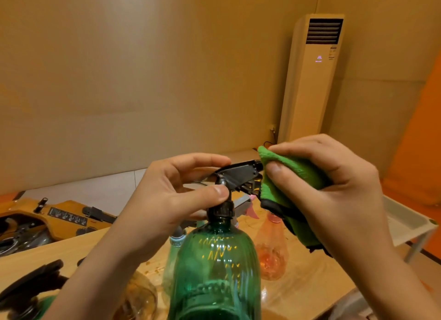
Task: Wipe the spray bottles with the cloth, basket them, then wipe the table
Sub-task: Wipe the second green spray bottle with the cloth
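A dark green spray bottle (216,267) with a black trigger head is raised in front of me. My left hand (167,200) grips its neck just under the head, thumb and fingers curled round it. My right hand (329,186) holds a folded green cloth (286,176) and pinches it against the nozzle end of the head. Behind stand a pink spray bottle (272,250) and a pale green spray bottle (173,255) on the wooden table (307,286). A clear amber bottle (140,298) lies low at the left.
A yellow machine (55,221) lies beyond the table at the left. A black trigger head (31,284) shows at the lower left. A white tray-like table (410,221) stands at the right. A tall air conditioner (312,78) stands against the back wall.
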Available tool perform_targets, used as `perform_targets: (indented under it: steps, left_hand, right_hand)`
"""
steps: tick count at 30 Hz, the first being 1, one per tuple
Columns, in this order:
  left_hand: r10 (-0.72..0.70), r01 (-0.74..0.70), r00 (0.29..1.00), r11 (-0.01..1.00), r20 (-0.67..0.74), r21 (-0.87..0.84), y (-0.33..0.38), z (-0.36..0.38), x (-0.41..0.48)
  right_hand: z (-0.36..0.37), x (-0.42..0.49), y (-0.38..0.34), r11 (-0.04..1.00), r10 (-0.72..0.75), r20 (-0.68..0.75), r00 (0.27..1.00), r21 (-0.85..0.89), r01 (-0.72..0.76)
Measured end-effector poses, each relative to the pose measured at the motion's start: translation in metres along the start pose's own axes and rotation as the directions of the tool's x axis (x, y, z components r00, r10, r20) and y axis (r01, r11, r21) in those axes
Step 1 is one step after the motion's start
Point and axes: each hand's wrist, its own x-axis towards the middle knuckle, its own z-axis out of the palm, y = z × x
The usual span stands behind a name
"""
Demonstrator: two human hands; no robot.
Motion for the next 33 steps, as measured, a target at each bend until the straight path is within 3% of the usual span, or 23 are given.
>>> perform_targets:
  steps: [6, 12, 18, 24, 31, 33]
  left_hand:
    - [0.059, -0.059, 0.997, 0.998, -0.055, 0.003, -0.003, -0.009, 0.001]
    - [0.062, -0.064, 0.997, 0.997, -0.045, -0.040, -0.011, -0.015, -0.006]
    - [0.070, -0.072, 0.987, 0.997, -0.146, -0.008, -0.014, -0.032, 0.002]
    - [0.074, -0.085, 0.984, 0.995, -0.160, -0.060, -0.018, -0.035, 0.004]
    - [0.055, -0.071, 0.990, 0.990, -0.130, -0.123, -0.020, -0.045, 0.006]
    - [0.060, -0.072, 0.992, 0.992, -0.111, -0.107, -0.020, -0.043, 0.006]
  right_hand:
    - [0.008, -0.006, 0.004, 0.998, -0.054, 0.105, 0.993, -0.013, 0.056]
    - [0.024, 0.008, -0.002, 0.993, -0.115, 0.004, 0.993, -0.042, 0.115]
    - [0.034, 0.004, 0.002, 0.997, -0.070, 0.185, 0.980, -0.004, 0.072]
    - [0.050, 0.008, 0.003, 0.993, -0.116, 0.105, 0.988, -0.015, 0.118]
    - [0.045, 0.000, 0.007, 0.988, 0.066, 0.122, 0.990, 0.133, -0.082]
    - [0.045, 0.004, 0.007, 0.990, 0.056, 0.114, 0.992, 0.126, -0.071]
